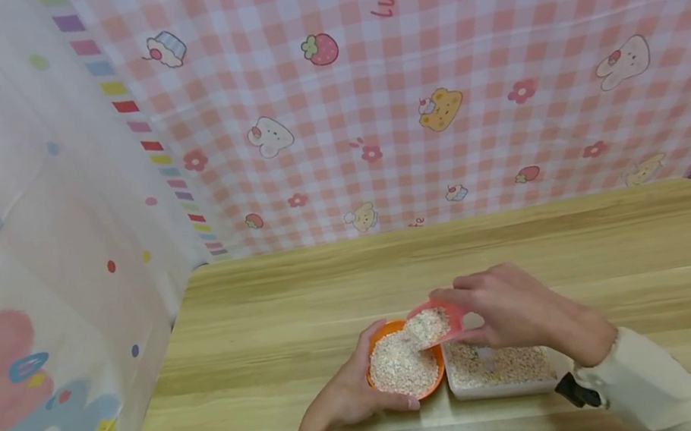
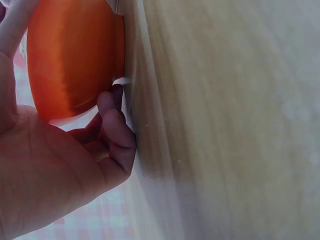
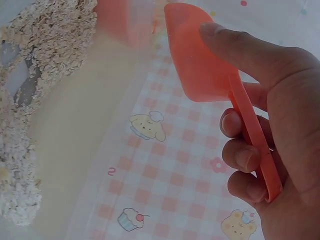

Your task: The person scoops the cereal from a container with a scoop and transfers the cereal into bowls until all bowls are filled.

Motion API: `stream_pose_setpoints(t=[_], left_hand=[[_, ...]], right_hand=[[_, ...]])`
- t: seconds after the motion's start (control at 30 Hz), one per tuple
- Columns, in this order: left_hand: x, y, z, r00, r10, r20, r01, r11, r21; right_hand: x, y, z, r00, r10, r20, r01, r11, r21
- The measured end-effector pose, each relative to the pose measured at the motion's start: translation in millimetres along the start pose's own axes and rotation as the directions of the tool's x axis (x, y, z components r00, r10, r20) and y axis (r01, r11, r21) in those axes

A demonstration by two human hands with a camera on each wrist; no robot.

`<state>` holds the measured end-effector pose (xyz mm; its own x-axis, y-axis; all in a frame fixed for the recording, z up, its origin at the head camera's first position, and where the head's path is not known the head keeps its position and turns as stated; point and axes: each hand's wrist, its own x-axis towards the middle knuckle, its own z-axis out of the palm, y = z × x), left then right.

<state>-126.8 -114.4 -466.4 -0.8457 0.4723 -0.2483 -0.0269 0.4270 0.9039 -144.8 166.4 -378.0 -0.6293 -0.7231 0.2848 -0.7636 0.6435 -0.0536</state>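
Note:
My left hand point(image 1: 353, 393) holds a round orange bowl point(image 2: 70, 57) from its left side, thumb and fingers spread along the rim. Pale oat flakes point(image 1: 402, 367) heap up inside the bowl, which stands on the table. In my right hand point(image 1: 507, 304) is a coral-pink plastic scoop point(image 3: 200, 65); the fingers wrap its handle and the thumb presses its back. Tilted over the bowl's right edge, the scoop carries more flakes point(image 1: 428, 326). Below the right hand sits a translucent rectangular container point(image 1: 503, 389) with oat flakes in it, close against the bowl.
The wood-grain table point(image 1: 250, 302) extends around the bowl and container. A pink checked cloth point(image 1: 361, 105) hangs behind its far edge. On the left hangs a white cloth point(image 1: 45, 245) with cartoon figures. Both wrists wear black straps point(image 1: 578, 390).

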Motion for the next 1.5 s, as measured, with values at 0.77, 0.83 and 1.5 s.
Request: stream_pose_setpoints(t=[0.77, 0.83, 1.5], left_hand=[[0.8, -1.0, 1.6, 1.0, -0.003, -0.004, 0.003, 1.0, 0.009], [1.0, -0.7, 1.7, 1.0, -0.009, -0.006, 0.009, 1.0, 0.01], [-0.5, -0.9, 2.2, 1.0, -0.003, -0.018, 0.003, 1.0, 0.031]], right_hand=[[13.2, -15, -8, 0.992, -0.127, -0.009, 0.123, 0.972, -0.202], [13.5, -15, -9, 0.991, -0.134, -0.011, 0.129, 0.967, -0.219], [2.6, -13, -13, 0.988, -0.147, -0.051, 0.131, 0.963, -0.236]])
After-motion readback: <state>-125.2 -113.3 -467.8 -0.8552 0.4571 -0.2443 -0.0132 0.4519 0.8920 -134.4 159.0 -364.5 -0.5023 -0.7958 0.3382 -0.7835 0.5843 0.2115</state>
